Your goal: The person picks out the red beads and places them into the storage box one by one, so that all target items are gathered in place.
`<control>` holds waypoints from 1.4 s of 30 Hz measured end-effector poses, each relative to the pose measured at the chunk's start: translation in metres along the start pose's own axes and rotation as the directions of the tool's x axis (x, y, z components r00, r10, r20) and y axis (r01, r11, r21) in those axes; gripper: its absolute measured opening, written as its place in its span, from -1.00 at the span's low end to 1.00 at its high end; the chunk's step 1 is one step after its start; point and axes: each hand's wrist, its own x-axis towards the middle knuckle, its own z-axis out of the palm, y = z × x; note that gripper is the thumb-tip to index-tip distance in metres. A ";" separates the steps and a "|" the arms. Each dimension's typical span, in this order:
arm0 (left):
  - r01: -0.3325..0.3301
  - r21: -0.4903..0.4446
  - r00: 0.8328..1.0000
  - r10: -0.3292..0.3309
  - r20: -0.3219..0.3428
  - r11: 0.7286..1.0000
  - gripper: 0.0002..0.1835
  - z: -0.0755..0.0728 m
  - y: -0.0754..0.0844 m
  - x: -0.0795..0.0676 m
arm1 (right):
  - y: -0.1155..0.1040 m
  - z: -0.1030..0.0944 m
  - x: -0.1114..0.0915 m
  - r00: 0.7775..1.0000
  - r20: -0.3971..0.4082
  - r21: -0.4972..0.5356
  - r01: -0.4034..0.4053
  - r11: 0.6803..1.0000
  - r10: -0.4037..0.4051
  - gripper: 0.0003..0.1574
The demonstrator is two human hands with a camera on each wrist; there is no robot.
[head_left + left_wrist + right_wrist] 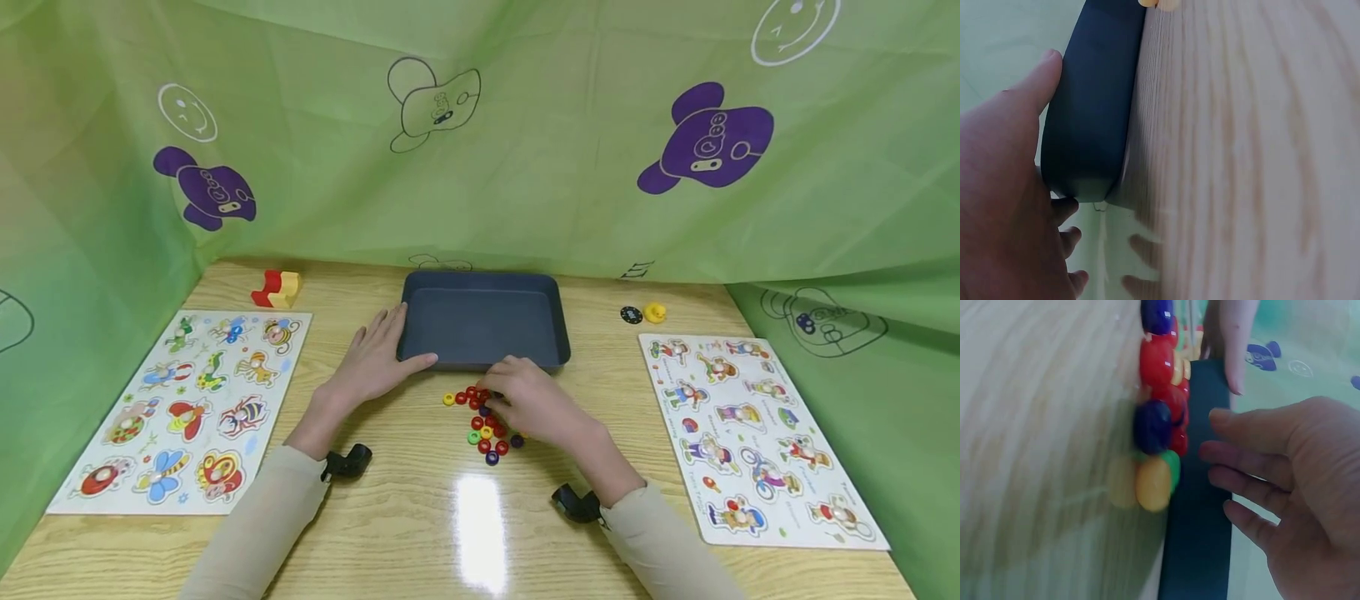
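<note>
A dark blue-grey rectangular tray (483, 325) lies on the table. My left hand (377, 358) rests at its front left corner, with the thumb (1050, 65) along the front rim and the fingers spread by the left side. In front of the tray is a loose cluster of small ring beads (501, 447), red, yellow, green and dark purple. My right hand (534, 398) hovers over the upper right of that cluster, hiding some beads. In the right wrist view its fingers (1247, 478) are loosely bent, with no bead visible between them and the thumb.
Picture puzzle boards lie on both sides, insects on the left board (187, 408) and children on the right board (750, 433). Farther back are a red and yellow block (277, 288), a black disc (632, 315) and a yellow toy duck (655, 312). A green curtain (510, 167) surrounds the table.
</note>
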 end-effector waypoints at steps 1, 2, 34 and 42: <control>0.005 -0.012 1.000 -0.005 0.002 1.000 0.15 0.001 0.000 0.000 | -0.001 0.002 0.001 1.000 0.005 -0.014 0.001 1.000 -0.001 -0.77; 0.010 -0.023 1.000 -0.010 0.005 1.000 0.16 0.001 -0.001 0.000 | -0.002 0.004 0.002 1.000 0.010 -0.028 -0.002 1.000 0.003 -0.79; 0.046 -0.139 0.998 -0.042 0.036 0.989 0.19 0.004 -0.002 0.003 | -0.008 0.002 0.013 0.998 0.059 -0.093 -0.012 0.996 0.017 -0.90; 0.039 -0.233 0.999 -0.030 0.041 0.972 0.19 0.004 0.000 0.003 | 0.018 -0.025 0.022 0.979 -0.109 0.043 -0.171 0.984 0.175 -0.87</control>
